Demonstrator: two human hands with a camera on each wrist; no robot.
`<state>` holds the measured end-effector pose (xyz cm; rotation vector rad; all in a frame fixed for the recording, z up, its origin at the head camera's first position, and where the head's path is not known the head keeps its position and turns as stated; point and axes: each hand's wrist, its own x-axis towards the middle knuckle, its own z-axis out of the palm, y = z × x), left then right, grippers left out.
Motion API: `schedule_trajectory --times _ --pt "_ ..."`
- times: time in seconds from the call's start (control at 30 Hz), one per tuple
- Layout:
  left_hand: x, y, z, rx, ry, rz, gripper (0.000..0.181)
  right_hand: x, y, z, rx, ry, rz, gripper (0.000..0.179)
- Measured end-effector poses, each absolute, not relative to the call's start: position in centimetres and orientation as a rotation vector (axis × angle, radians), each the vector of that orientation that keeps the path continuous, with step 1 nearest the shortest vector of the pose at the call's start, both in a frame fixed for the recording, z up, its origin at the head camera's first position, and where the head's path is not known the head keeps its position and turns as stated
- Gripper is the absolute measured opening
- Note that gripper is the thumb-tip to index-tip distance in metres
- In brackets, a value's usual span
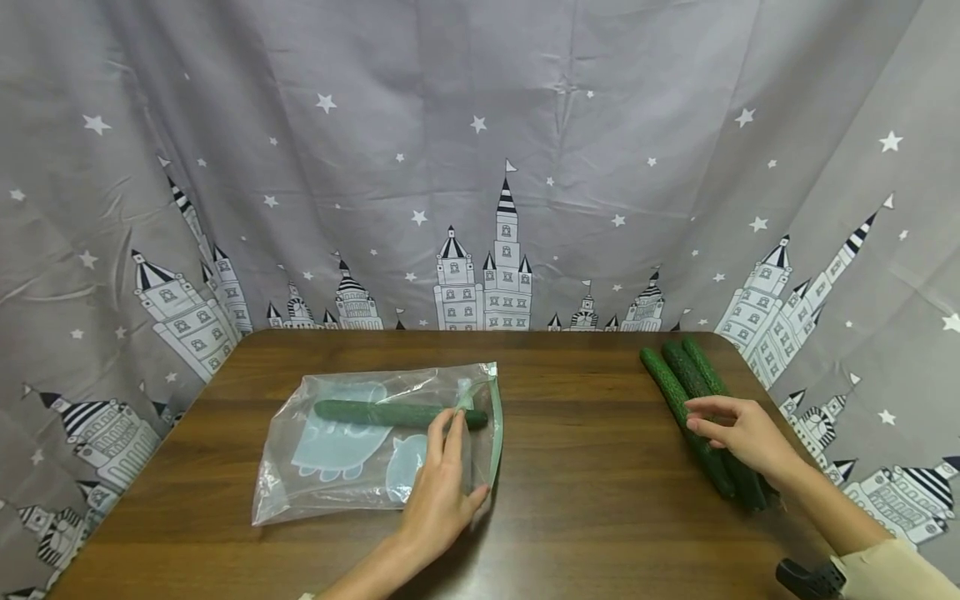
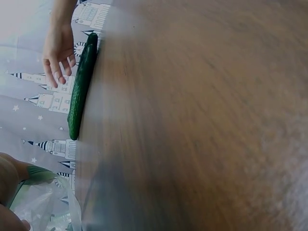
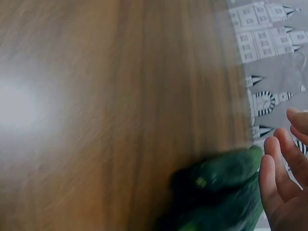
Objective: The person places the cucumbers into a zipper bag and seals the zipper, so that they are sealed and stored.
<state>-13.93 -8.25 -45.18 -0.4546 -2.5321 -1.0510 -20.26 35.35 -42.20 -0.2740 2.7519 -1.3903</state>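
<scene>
Left hand (image 1: 438, 492) at the 4 o'clock part of the clear zip bag (image 1: 337, 483): fingers nearly straight, thumb spread, touching its green-edged mouth. Right hand (image 1: 742, 437): fingers loosely bent, thumb apart from index finger, holding nothing; placed over three cucumbers (image 1: 690, 379) at the table's (image 1: 577, 450) 3 o'clock, contact unclear. Bag lies at 9 o'clock, mouth facing 3. Single cucumber (image 1: 397, 414) inside, lengthwise along the 9-to-3 line, toward 12 from bag centre.

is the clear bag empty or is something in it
Not empty: one cucumber lies in the clear bag, seen through its plastic in the head view, one end near the green edge.
</scene>
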Motion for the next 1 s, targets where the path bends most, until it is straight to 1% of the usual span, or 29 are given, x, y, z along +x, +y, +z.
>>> schedule_trajectory --times 0.27,0.43,0.53,0.63,0.83,0.9,1.0 --pt "-14.0 -8.3 -45.1 -0.465 -2.530 -1.058 0.108 -19.0 37.0 -43.1 -0.225 2.893 -1.225 0.041" --pt "-14.0 -8.4 -45.2 -0.468 -2.534 -1.057 0.109 -18.4 37.0 -43.8 -0.359 3.139 -0.886 0.030" --pt "-14.0 -8.4 -45.3 -0.471 -2.535 -1.052 0.109 -18.3 36.7 -44.4 -0.438 3.264 -0.755 0.028" --pt "-14.0 -8.4 -45.2 -0.470 -2.539 -1.058 0.108 -18.2 36.4 -45.0 -0.495 3.333 -0.717 0.036" --pt "-14.0 -8.4 -45.2 -0.463 -2.542 -1.065 0.107 -17.7 35.8 -46.0 -0.632 3.382 -0.616 0.059" --pt "-14.0 -8.4 -45.3 -0.464 -2.539 -1.047 0.107 -17.5 35.7 -46.1 -0.666 3.392 -0.580 0.062" --pt "-14.0 -8.3 -45.4 -0.464 -2.535 -1.022 0.108 -17.2 35.6 -46.2 -0.690 3.408 -0.556 0.063"
